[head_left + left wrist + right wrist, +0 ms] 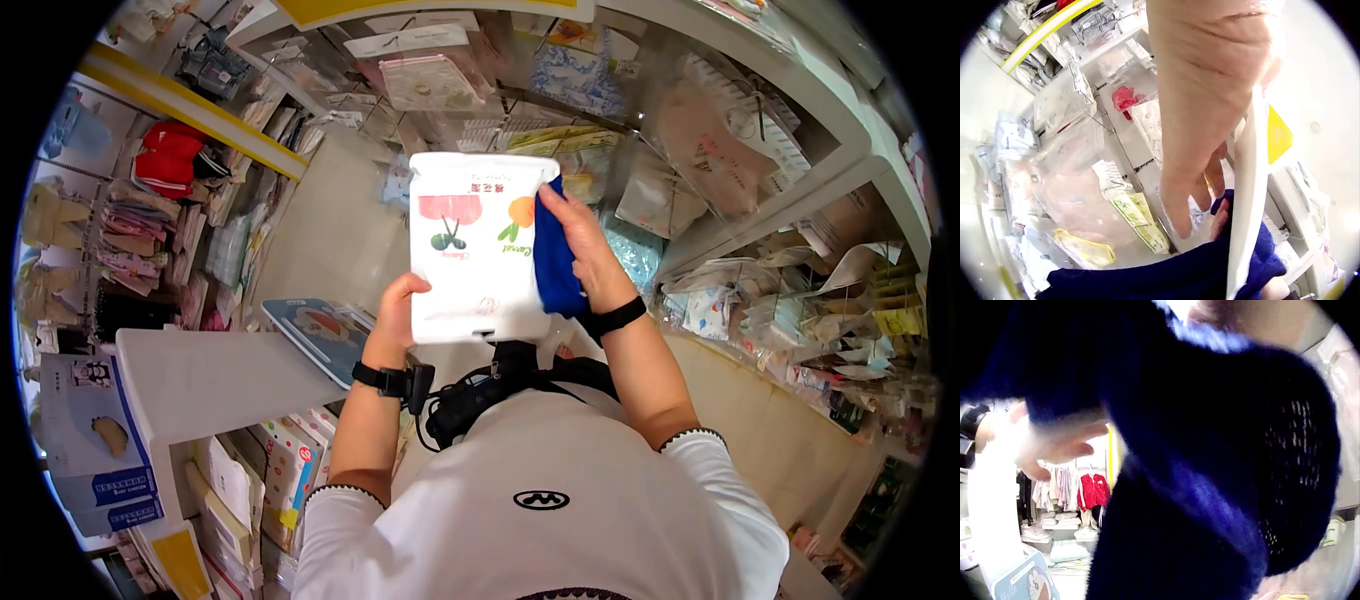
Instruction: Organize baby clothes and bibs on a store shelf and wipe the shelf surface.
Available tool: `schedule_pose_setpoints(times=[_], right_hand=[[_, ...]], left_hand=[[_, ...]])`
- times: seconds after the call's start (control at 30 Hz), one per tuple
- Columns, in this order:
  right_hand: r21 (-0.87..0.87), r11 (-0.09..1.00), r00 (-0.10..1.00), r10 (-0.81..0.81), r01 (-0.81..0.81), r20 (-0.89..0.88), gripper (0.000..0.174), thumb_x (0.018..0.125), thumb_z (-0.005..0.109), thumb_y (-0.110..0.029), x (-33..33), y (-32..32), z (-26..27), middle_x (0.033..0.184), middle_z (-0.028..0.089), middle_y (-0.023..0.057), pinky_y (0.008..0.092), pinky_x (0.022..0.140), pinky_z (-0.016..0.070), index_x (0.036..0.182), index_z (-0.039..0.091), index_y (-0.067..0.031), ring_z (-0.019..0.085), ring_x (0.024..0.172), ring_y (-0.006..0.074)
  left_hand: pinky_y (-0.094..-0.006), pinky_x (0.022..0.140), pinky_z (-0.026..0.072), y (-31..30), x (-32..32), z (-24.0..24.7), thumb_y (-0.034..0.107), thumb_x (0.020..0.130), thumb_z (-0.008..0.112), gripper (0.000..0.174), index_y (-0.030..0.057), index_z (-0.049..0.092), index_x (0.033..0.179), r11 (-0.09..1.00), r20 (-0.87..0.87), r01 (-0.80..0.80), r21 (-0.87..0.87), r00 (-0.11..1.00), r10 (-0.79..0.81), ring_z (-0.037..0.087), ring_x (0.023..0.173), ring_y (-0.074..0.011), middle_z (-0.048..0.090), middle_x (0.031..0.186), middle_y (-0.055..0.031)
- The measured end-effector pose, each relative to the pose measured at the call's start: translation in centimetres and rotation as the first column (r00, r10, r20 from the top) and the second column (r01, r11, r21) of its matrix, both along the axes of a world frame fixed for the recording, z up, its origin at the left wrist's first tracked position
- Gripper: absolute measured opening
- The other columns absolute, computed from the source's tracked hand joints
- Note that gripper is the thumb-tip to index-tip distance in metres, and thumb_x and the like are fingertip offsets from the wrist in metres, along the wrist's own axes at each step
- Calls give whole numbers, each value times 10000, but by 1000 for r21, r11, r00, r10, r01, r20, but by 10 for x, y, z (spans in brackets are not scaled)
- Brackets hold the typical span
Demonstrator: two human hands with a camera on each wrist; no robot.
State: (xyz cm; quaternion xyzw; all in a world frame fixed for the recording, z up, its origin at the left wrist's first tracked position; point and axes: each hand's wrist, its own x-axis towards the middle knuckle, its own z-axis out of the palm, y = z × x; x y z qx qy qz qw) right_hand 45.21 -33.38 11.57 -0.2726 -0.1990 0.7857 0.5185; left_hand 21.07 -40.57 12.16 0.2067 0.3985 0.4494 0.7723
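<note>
A white package [480,270] with printed cherries and a carrot is held up in front of the chest. The left hand [400,308] grips its left edge, thumb on the front face; in the left wrist view the left hand [1210,94] has its fingers behind the package, seen edge-on. The right hand [590,250] grips the right side together with a dark blue knit cloth [556,260], thumb on top. That blue cloth [1197,487] fills most of the right wrist view and hides much of the right hand.
Racks of bagged goods [580,80] stand ahead and to the right. At left are a white shelf unit [220,375] with boxes inside, a blue picture case [320,330] beside it, and folded clothes [135,240] beyond. Pale floor [335,220] shows between the racks.
</note>
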Motion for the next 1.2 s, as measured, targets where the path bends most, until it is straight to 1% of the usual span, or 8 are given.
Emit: schedule_pose_setpoints(times=[0.17,0.33,0.47,0.57,0.6,0.7,0.93,1.2], right_hand=[[-25,980,980,-196,195,-21,314,856,585,-207,2,8,-16,995,611,55,261,765,478,1109,538,-27,591,856,130],[100,974,978,-207,205,7,262,840,598,-136,11,2,-11,969,612,37,250,744,476,1077,557,-31,585,826,109],[168,985,992,-56,36,111,255,825,600,-85,20,-18,-10,914,613,13,232,722,465,1067,563,-16,569,790,80],[251,922,869,150,-295,471,232,765,628,-48,32,-34,7,871,602,39,240,717,461,991,606,-2,564,786,120],[541,758,809,-30,-364,586,203,706,664,-28,32,-34,4,890,599,53,274,772,439,902,629,14,547,854,153],[642,515,710,-87,-569,699,283,606,732,-1,42,-41,-18,934,590,70,314,844,401,869,629,2,526,918,218],[155,952,873,168,-264,458,348,675,557,61,82,-63,-24,1063,577,47,284,904,388,1017,597,13,524,988,158],[-107,994,976,35,-12,215,401,766,525,23,96,-54,-30,1039,587,111,324,815,483,1166,486,19,596,914,213]], left_hand=[[-346,945,371,8,11,2,141,810,468,492,4,383,1275,992,-326,-7,123,944,47,474,1121,-247,481,1239,-118],[-295,795,428,1,-9,-11,355,875,488,450,16,472,1170,800,-629,-447,401,501,595,528,887,-163,540,1053,-76],[-338,683,525,-5,-10,-10,585,854,370,696,-16,451,1195,986,-180,-27,-165,984,-3,608,819,-304,551,1077,-189],[-405,685,544,-1,8,-10,697,803,305,859,-44,424,1220,926,262,252,-281,948,-179,596,878,-400,531,1113,-260],[-428,716,536,3,13,-17,706,794,309,880,-51,414,1229,910,385,311,-274,903,-192,572,932,-421,518,1133,-271],[-478,791,502,5,26,-43,541,819,420,741,-61,385,1252,848,590,422,-319,789,-171,516,1027,-461,496,1172,-275],[-446,908,431,9,33,-52,175,746,436,538,-99,397,1207,932,516,169,-321,856,22,540,1031,-352,515,1160,-242],[-405,941,404,17,45,-6,376,880,478,592,-51,345,1266,974,218,-228,-6,950,224,497,1105,-309,462,1246,-187]])
